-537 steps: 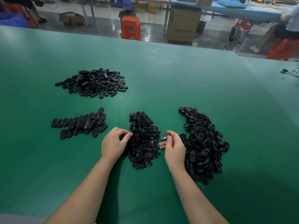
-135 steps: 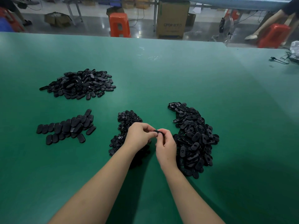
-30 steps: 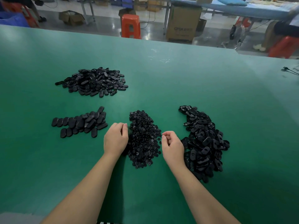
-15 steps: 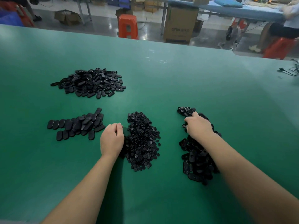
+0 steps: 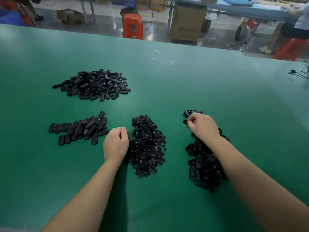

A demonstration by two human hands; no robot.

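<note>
On the green table [image 5: 184,77] lie piles of black plastic parts. My left hand [image 5: 116,144] rests at the left edge of the middle pile of small round parts [image 5: 148,144], fingers curled, thumb against forefinger; what they hold is hidden. My right hand [image 5: 203,126] lies on the far end of the right pile of oval shells [image 5: 204,164], and its fingertips pinch one black oval shell [image 5: 185,122]. A flat row of oval pieces [image 5: 78,128] lies left of my left hand. Another heap of oval pieces [image 5: 93,85] sits further back on the left.
Beyond the table's far edge stand an orange stool [image 5: 133,25] and a cardboard box [image 5: 188,24]. A person sits on a red stool [image 5: 291,47] at the far right. A black cable [image 5: 299,73] lies on the table's right edge.
My right hand has moved from beside the middle pile out to the far end of the right pile. My left hand has stayed at the middle pile's left edge.
</note>
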